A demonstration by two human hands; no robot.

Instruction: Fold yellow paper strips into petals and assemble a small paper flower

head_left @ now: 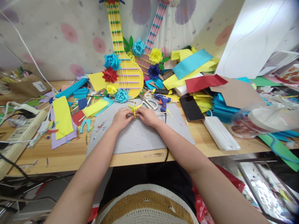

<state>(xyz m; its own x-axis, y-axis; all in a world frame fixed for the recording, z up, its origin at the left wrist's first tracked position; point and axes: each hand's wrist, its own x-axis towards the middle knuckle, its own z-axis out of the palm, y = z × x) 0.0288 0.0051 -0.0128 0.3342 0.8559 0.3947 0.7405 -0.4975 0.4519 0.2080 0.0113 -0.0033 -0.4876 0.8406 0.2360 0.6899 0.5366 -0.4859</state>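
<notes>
Between my two hands, above the grey cutting mat (133, 141), is a small yellow paper flower (135, 107) with pointed petals spread outward. My left hand (123, 118) pinches it from the left, fingertips at its base. From the other side my right hand (147, 115) grips it too, fingers bent and close to the left ones. Just beyond my right hand lie scissors (150, 103) with pale handles. A blue glue gun (163, 101) rests to their right, its black cord running down over the mat's front.
Two paper guitars, one yellow (130, 74) and one pink (157, 28), lean at the back with paper flowers. A phone (191, 108) and white power bank (220, 133) lie right. Coloured paper is heaped behind; a power strip (21, 133) stands left.
</notes>
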